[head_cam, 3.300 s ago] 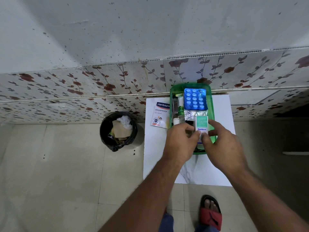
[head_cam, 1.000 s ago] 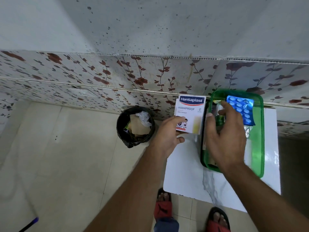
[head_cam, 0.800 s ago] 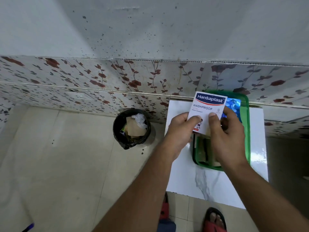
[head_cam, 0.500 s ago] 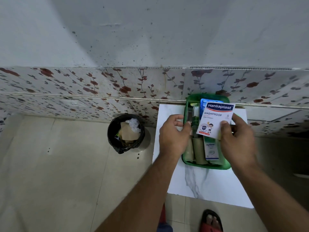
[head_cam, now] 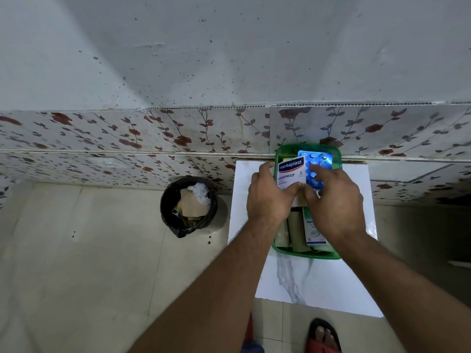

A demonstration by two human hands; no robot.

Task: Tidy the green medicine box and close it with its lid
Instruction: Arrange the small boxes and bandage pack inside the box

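Note:
The green medicine box (head_cam: 305, 254) sits open on a white marble-look table (head_cam: 305, 284) against the wall. Inside it are a blue blister pack (head_cam: 319, 159) at the far end, brown bandage rolls (head_cam: 295, 235) and a white-green carton (head_cam: 312, 234) at the near end. A white Hansaplast plaster packet (head_cam: 290, 171) stands tilted over the box's left side. My left hand (head_cam: 267, 200) grips its lower left edge, thumb on its face. My right hand (head_cam: 336, 202) pinches its lower right corner, index finger stretched over the blister pack. No lid is in view.
A black bin (head_cam: 188, 207) with paper and plastic waste stands on the floor left of the table. The flower-patterned wall tiles run directly behind the box. My foot in a red sandal (head_cam: 322, 336) is below the table's near edge.
My left hand lifted the plaster packet off the table and both hands brought it over the box. It now sits lower, on the box's left side, with both hands on it.

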